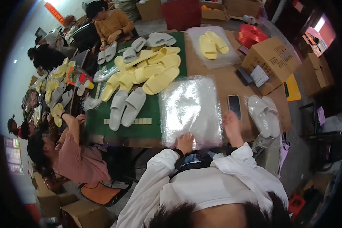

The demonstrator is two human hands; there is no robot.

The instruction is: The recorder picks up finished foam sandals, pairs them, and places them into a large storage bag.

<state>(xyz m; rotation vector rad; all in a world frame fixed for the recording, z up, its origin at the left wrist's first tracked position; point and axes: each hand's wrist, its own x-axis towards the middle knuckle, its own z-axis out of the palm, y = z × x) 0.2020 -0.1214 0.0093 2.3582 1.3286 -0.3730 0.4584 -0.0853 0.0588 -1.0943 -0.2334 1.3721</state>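
Note:
A stack of clear plastic bags [192,104] lies flat on the table in front of me, shiny with reflected light. My left hand [185,143] rests on its near edge, fingers laid on the plastic. Just right of the stack is my right hand [232,127], fingers apart and slightly blurred, holding nothing. A dark-screened phone [235,106] lies beside its fingertips. Further right, a pair of whitish slippers [264,116] sits in clear plastic. Left of the stack, a grey slipper pair [126,108] lies near a pile of yellow slippers [148,72].
Beyond the stack, yellow slippers [212,45] lie on more plastic bags [231,57]. An open cardboard box [270,62] and a red bag [252,35] stand at the far right. One person in pink [81,161] sits at left; another in orange-brown [114,24] works across the table.

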